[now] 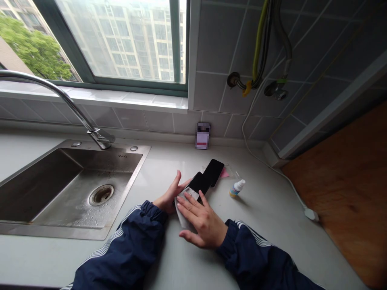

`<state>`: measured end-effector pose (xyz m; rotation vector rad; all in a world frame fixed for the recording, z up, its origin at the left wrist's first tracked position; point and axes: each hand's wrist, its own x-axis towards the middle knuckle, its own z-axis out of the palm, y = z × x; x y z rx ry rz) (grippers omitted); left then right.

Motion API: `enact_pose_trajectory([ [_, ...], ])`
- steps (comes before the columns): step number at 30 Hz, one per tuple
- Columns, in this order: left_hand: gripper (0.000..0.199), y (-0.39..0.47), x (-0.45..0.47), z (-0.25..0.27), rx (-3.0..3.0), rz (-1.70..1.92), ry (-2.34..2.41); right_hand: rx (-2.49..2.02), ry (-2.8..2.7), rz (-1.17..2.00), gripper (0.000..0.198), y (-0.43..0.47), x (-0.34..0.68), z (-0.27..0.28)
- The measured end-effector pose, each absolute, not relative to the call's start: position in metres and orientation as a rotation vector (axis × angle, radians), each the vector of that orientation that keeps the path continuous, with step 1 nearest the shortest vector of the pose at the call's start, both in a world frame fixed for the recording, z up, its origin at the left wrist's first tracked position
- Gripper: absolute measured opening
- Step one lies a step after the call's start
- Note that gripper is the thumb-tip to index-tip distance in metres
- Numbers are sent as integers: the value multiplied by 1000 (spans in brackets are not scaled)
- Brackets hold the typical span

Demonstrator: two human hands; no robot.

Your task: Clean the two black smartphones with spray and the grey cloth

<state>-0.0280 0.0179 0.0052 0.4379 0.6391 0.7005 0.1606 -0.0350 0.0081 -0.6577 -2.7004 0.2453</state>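
Observation:
Low over the counter, my left hand (168, 198) grips a black-screened phone (199, 182) along its left side, thumb pointing up and away. A white cloth (182, 215) lies across the phone's near end. My right hand (204, 223) presses that cloth onto the screen, fingers fairly straight and thumb apart. Just beyond lies a second dark phone (215, 169), its near edge partly behind the first. Beside it are a pink piece (224, 173) and some clear plastic (232, 170). To the right stands a small spray bottle (236, 188) with a white top.
A steel sink (110, 233) with a curved faucet (69, 102) is on the left. Against the tiled wall leans a blurred, phone-like object (202, 137). On the right, a white cable (273, 169) runs down to a plug (311, 214) near a wooden board (347, 173).

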Motion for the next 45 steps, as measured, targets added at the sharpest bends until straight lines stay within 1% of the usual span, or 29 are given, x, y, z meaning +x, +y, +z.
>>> enact_pose_trajectory([
  [5,96,21,-27,3,462,688,554,-526,-2743,276,68,-38,161,11],
  [12,94,20,-28,4,428,688,571,-561,-2720,223,64,-35,162,6],
  [16,92,19,-27,8,386,696,583,-694,-2654,179,62,-25,168,1],
  [21,88,18,-27,11,417,666,497,-967,-2543,130,60,-6,182,-4],
  [25,87,17,-28,10,452,609,455,-1139,-2442,105,61,3,188,-7],
  [28,87,17,-28,10,459,599,456,-1183,-2413,98,65,2,187,-8],
  [31,87,16,-26,12,451,652,486,-1107,-2464,113,68,-6,182,-7],
  [34,86,16,-24,14,440,717,520,-929,-2577,142,71,-18,175,-4],
  [38,87,16,-24,13,437,712,575,-730,-2692,209,71,-33,169,4],
  [42,86,17,-25,7,445,710,572,-628,-2731,263,73,-37,168,7],
  [45,85,18,-26,5,430,713,552,-613,-2730,248,70,-33,169,5],
])
